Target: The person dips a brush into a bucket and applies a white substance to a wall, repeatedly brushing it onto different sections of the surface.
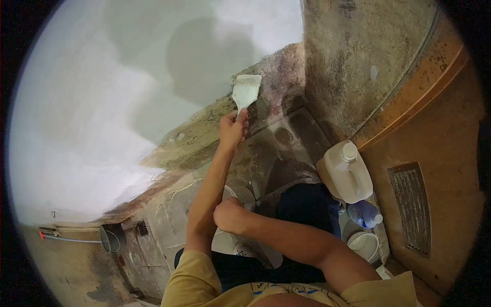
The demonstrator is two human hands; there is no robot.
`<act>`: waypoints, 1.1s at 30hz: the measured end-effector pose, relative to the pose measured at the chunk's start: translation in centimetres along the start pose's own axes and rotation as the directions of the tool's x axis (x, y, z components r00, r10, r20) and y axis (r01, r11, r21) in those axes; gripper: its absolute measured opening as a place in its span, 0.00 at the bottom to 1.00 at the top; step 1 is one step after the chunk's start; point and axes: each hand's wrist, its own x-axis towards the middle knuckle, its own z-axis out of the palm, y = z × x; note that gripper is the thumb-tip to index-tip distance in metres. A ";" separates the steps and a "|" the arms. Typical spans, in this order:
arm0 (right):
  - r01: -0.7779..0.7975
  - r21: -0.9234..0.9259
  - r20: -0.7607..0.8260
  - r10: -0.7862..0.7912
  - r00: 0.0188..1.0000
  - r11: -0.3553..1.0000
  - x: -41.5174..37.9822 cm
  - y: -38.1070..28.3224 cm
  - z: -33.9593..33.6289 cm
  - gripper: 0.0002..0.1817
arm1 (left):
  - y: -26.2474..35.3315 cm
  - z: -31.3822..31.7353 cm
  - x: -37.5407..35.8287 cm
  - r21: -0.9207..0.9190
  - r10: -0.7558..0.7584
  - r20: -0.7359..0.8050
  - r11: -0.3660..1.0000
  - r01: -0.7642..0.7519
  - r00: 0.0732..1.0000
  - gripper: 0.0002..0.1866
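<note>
My left hand point(233, 132) is closed around the handle of a wide, paint-coated brush point(247, 89). The brush head lies against the lower wall, where white paint point(102, 112) meets a stained, unpainted strip point(202, 130). My right hand point(228, 215) is a fist crossed over beside my left forearm; what it grips, if anything, is hidden. Just behind that fist a pale curved edge point(230, 191) shows, partly covered by my arms.
At my right stand a large translucent jug point(348, 176), a blue-tinted bottle point(363, 214) and a white tub point(364, 244). A brown panel with a vent point(410, 207) rises beside them. A dark bucket point(111, 238) stands far left near a floor drain point(142, 227).
</note>
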 end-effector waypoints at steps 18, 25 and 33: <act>-0.129 0.075 -0.018 0.131 0.991 0.989 -7.9 2.3 -4.4 0.12 | 1.8 4.7 0.6 -0.749 -0.227 0.046 0.636 0.184 0.973 0.13; 0.000 0.198 -0.331 0.066 0.941 0.980 -10.2 1.6 -4.8 0.06 | 6.3 0.6 2.4 -0.770 -0.375 0.377 0.381 0.511 0.847 0.03; 0.085 0.112 -0.290 -0.049 0.956 0.990 -9.8 -0.8 -4.3 0.08 | 9.7 -1.4 4.0 -0.858 -0.437 0.376 0.169 0.485 0.817 0.03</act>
